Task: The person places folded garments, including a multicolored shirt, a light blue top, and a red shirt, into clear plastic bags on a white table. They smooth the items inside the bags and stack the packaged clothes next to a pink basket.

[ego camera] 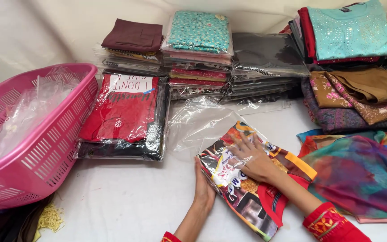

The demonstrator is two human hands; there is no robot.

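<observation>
Folded printed garment [251, 197], with many colours and an orange band, lies on the white table surface [126, 201] at about 5 o'clock in the view, partly inside a clear plastic bag [202, 125] whose open end stretches away toward 11 o'clock. The left hand [204, 186] is against the left edge of the garment; its fingers are curled along this edge and seem to press it, though I cannot tell if they go underneath. The right hand [254, 157] lies flat on top, fingers spread and extended, pressing the plastic film down on the cloth. Held like this, the fold probably stays tight and the thin bag does not wrinkle.

At 9 o'clock stands a pink plastic basket [45, 148] that holds loose clear bags. Just left of the clear bag, around 10 o'clock, lies a packed red garment [122, 112] on top of a darker one, both already wrapped in plastic. Along the back, from 11 to 1 o'clock, are stacks of bagged clothes [198, 54], with a teal flowered one on top of the middle stack. At 2 o'clock unbagged folded clothes [350, 31] are piled, and at 3 o'clock a loose colourful scarf [359, 175] is spread near the right forearm.
</observation>
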